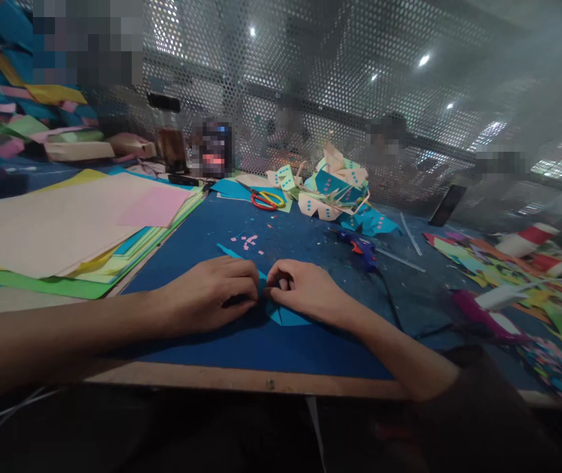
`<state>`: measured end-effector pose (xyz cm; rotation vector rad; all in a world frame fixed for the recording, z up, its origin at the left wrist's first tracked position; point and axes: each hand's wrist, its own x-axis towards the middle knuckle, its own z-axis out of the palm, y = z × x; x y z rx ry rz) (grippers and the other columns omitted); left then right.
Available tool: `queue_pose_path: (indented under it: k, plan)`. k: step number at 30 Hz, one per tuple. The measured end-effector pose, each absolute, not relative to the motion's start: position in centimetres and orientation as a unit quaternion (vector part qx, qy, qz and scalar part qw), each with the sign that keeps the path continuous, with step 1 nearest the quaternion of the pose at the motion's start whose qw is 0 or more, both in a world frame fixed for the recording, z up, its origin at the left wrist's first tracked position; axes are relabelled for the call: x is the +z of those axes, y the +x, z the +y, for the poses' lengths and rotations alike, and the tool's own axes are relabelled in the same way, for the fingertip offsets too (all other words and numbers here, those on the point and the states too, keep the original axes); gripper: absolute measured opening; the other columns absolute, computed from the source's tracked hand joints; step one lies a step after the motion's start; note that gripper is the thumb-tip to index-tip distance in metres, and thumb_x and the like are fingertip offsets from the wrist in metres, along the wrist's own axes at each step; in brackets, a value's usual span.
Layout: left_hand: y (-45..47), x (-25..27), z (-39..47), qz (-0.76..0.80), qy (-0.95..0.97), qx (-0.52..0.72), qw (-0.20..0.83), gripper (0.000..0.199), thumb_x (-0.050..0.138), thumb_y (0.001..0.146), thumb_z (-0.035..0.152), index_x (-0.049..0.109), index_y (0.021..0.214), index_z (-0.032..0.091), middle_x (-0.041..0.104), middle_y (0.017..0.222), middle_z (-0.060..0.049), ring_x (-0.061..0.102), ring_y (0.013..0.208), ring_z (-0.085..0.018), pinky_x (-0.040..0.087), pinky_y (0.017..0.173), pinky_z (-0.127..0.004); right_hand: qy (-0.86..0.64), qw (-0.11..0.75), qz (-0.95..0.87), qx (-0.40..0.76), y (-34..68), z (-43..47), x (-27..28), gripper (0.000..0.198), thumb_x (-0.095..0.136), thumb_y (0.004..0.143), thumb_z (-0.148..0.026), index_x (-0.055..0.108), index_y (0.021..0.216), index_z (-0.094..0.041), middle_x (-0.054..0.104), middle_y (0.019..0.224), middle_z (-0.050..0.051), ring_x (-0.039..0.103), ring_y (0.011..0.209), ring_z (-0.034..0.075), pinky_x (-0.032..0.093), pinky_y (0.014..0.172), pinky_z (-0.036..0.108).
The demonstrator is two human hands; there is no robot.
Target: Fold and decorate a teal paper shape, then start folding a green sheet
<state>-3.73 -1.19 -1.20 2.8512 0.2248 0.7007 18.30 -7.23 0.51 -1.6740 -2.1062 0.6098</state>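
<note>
One head-worn camera looks forward and down across the table [202,355], whose near edge crosses the lower frame. The left hand [216,289] and right hand [305,289] are close to it, around the middle of the frame; the mesh [202,59] stands farther off across the top, slanting down toward the right.

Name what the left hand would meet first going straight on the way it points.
Past the blue paper at its fingertips, the left hand would probably meet the right hand first, close ahead; exact depth is unclear.
</note>
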Motion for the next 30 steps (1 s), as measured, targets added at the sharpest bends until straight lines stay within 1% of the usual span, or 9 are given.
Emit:
queue_pose_path:
  k: [6,10,16,23,27,30]
  plan:
    - [-3.68,-1.19,-1.14,0.064,0.97,0.222,0.071,0.014,0.053,0.095,0.015,0.066,0.09,0.017,0.067,0.09,-0.005,0.064,0.086,-0.019,0.047,0.08,-0.03,-0.62,0.164,-0.738,0.211,17.79,-7.04,0.86,0.011,0.066,0.077,-0.027,0.067,0.087,-0.024,0.065,0.075,-0.004,0.054,0.066,0.012,0.031,0.058,0.025]
    - [-3.69,-1.19,-1.1,0.056,0.971,0.226,0.06,0.016,0.051,0.095,0.014,0.067,0.094,0.018,0.067,0.091,-0.006,0.063,0.086,-0.019,0.047,0.078,-0.03,-0.628,0.147,-0.737,0.204,17.56,-6.9,1.0,0.012,0.066,0.076,-0.028,0.067,0.087,-0.024,0.065,0.076,-0.003,0.052,0.065,0.013,0.029,0.058,0.026]
    - [-3.63,-1.16,-1.17,0.055,0.972,0.222,0.051,0.017,0.053,0.095,0.013,0.069,0.098,0.019,0.068,0.094,-0.006,0.064,0.088,-0.019,0.047,0.08,-0.03,-0.631,0.145,-0.735,0.203,17.46,-6.8,0.91,0.013,0.067,0.075,-0.029,0.067,0.087,-0.024,0.065,0.076,-0.003,0.052,0.064,0.012,0.029,0.058,0.026]
    - [-3.62,-0.72,-1.25,0.052,0.975,0.209,0.047,0.02,0.05,0.096,0.014,0.069,0.092,0.018,0.068,0.091,-0.006,0.065,0.085,-0.019,0.048,0.077,-0.03,-0.627,0.156,-0.735,0.206,17.6,-6.95,0.86,0.012,0.066,0.074,-0.027,0.067,0.086,-0.024,0.065,0.074,-0.004,0.052,0.064,0.012,0.029,0.057,0.026]
    - [-3.78,-0.45,-1.33,0.046,0.973,0.214,0.069,0.017,0.053,0.096,0.014,0.068,0.089,0.018,0.069,0.095,-0.006,0.066,0.088,-0.018,0.047,0.08,-0.029,-0.623,0.157,-0.738,0.206,17.7,-7.05,0.94,0.012,0.066,0.075,-0.027,0.067,0.087,-0.024,0.065,0.076,-0.004,0.052,0.065,0.012,0.029,0.058,0.026]
    - [-3.89,-0.34,-1.31,0.035,0.97,0.222,0.088,0.015,0.055,0.096,0.014,0.068,0.088,0.018,0.07,0.094,-0.006,0.066,0.087,-0.016,0.047,0.079,-0.026,-0.624,0.155,-0.737,0.208,17.72,-7.08,0.96,0.012,0.066,0.075,-0.026,0.067,0.087,-0.024,0.064,0.074,-0.004,0.053,0.064,0.012,0.029,0.057,0.025]
